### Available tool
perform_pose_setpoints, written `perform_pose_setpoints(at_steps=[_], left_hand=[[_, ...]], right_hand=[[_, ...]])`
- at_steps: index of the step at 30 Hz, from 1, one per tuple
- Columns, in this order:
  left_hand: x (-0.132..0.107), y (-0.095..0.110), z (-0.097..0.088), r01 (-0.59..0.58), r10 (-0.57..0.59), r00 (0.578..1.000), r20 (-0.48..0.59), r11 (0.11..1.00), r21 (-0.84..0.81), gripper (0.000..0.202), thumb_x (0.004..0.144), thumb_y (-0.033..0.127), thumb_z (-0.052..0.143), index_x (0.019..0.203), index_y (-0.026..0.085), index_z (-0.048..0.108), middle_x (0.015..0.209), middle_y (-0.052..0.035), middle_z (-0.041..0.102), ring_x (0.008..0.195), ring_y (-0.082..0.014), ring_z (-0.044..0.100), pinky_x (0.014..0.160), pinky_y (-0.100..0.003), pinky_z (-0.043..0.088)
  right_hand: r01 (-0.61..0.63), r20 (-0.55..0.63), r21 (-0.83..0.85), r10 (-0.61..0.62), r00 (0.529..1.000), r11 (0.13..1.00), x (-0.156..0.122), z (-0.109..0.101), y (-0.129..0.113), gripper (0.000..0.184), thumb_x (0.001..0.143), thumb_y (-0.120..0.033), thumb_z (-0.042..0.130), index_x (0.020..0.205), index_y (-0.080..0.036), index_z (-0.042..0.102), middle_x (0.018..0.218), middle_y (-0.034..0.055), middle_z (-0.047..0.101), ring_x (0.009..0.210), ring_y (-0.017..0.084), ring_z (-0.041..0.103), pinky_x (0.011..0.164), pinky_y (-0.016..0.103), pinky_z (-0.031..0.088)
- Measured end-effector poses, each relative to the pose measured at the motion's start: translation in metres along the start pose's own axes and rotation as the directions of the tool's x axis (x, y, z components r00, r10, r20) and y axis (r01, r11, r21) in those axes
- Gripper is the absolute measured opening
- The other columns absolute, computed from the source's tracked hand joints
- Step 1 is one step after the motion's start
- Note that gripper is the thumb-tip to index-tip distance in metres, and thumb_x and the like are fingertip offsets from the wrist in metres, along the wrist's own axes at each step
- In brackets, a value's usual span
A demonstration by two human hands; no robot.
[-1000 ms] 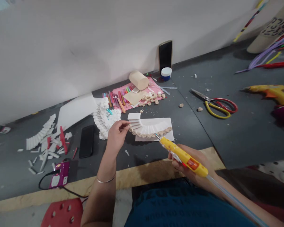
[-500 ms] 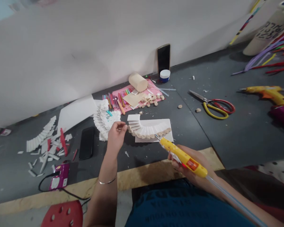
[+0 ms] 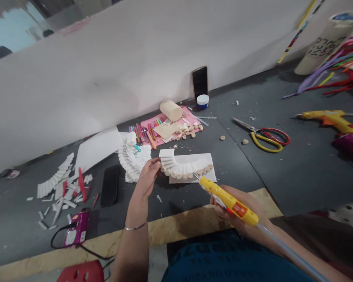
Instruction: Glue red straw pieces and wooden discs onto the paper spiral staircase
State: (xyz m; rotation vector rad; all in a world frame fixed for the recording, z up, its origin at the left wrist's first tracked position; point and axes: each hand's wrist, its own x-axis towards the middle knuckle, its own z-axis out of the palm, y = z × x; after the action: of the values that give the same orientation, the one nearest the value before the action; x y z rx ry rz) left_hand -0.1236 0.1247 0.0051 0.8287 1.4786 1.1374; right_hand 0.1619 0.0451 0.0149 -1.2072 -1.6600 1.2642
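My left hand [image 3: 148, 176] pinches the left end of a curved, white, pleated strip [image 3: 184, 167]. Small beige rolled discs [image 3: 181, 176] line the strip's outer edge. Beneath its right part lies a white rectangular card [image 3: 206, 158]. In my right hand [image 3: 250, 200] is a yellow hot glue gun [image 3: 220, 192], with a clear glue stick [image 3: 285, 244] running out of its back. Its nozzle points at the disc row, right of the middle; whether it touches is too small to tell.
Right of the work lie scissors [image 3: 267, 139] and a second yellow glue gun [image 3: 332, 117]. Behind are a pink sheet [image 3: 191, 113] with pens and loose discs, and a propped phone [image 3: 200, 82]. Another phone [image 3: 110, 186], paper scraps [image 3: 61, 196] and a purple box [image 3: 79, 227] are at left.
The view has tilted, so the tabletop sits slightly lower in the picture. The left hand stays at the strip's end and the glue gun stays at the discs, with little visible movement.
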Motion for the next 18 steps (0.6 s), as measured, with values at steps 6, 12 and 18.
perform_pose_setpoints(at_steps=[6, 12, 18], left_hand=[[-0.001, 0.003, 0.001, -0.015, 0.016, 1.0, 0.021, 1.0, -0.022, 0.054, 0.062, 0.041, 0.084, 0.104, 0.015, 0.062, 0.081, -0.0014, 0.066, 0.066, -0.0105, 0.058, 0.06, -0.023, 0.043], [-0.002, 0.005, 0.001, -0.014, 0.014, 1.0, 0.012, 1.0, -0.019, 0.056, 0.064, 0.041, 0.084, 0.107, 0.014, 0.061, 0.084, -0.0025, 0.067, 0.069, -0.011, 0.059, 0.061, -0.023, 0.043], [-0.002, 0.005, 0.0, 0.012, -0.012, 1.0, -0.001, 1.0, -0.014, 0.058, 0.062, 0.044, 0.084, 0.106, 0.015, 0.061, 0.081, -0.0018, 0.067, 0.065, -0.0108, 0.059, 0.059, -0.023, 0.042]], right_hand=[[-0.034, 0.031, 0.122, 0.031, 0.999, 0.992, 0.0, 0.003, 0.003, 0.031, 0.085, -0.051, 0.059, 0.079, -0.021, 0.062, 0.069, 0.0034, 0.059, 0.055, 0.015, 0.054, 0.046, 0.027, 0.044], [-0.081, 0.026, 0.245, 0.077, 0.997, 0.966, 0.001, 0.01, 0.008, 0.043, 0.087, -0.062, 0.052, 0.079, -0.021, 0.06, 0.068, 0.0035, 0.057, 0.052, 0.014, 0.052, 0.043, 0.025, 0.041], [-0.104, 0.119, 0.293, 0.072, 0.99, 0.95, 0.003, 0.0, -0.009, 0.053, 0.079, -0.073, 0.055, 0.08, -0.02, 0.059, 0.065, 0.0018, 0.053, 0.052, 0.012, 0.046, 0.044, 0.025, 0.039]])
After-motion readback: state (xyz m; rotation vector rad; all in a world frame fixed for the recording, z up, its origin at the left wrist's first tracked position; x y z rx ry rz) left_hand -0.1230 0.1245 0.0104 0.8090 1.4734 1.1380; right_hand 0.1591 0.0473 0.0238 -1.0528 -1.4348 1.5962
